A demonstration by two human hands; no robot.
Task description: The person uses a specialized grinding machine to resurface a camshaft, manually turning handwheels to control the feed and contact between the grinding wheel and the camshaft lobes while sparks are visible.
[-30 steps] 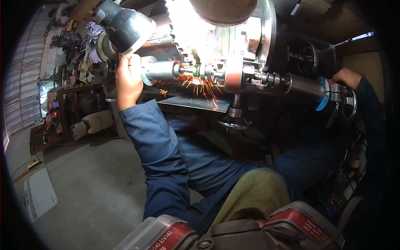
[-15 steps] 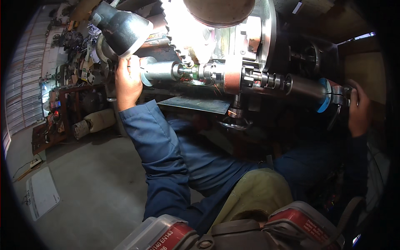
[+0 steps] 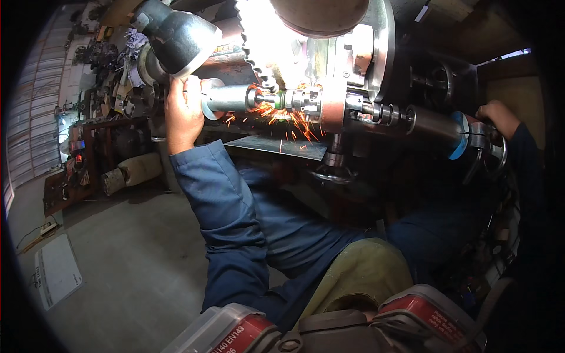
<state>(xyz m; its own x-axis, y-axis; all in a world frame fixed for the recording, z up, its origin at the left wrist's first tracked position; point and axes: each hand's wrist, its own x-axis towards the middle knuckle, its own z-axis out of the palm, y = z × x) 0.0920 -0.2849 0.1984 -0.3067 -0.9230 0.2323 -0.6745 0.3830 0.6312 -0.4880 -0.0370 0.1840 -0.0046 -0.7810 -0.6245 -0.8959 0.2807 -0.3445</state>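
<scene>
My left hand (image 3: 185, 115) is closed at the left end of a steel cylinder (image 3: 235, 98) with a round flange, just below a black work lamp (image 3: 182, 44). What its fingers hold is hidden. My right hand (image 3: 499, 119) grips the upper rim of a handwheel (image 3: 501, 154) at the right end of another steel cylinder (image 3: 434, 130), which has a blue ring (image 3: 458, 136). Between the two cylinders runs a line of shafts and collars through a reddish-brown block (image 3: 333, 109). Orange sparks (image 3: 297, 120) fly beneath the left shaft, under bright light.
A flat metal plate (image 3: 276, 147) lies below the sparks, with a smaller handwheel (image 3: 333, 174) beside it. A rounded housing (image 3: 318, 17) hangs above. Shelves crowded with parts (image 3: 112, 76) line the left, and a white board (image 3: 57, 272) lies on the floor (image 3: 141, 235).
Sparks have grown from a few specks into a wide spray. My right hand has moved up to the handwheel's upper rim, uncovering more of the wheel. The left hand stays nearly in place.
</scene>
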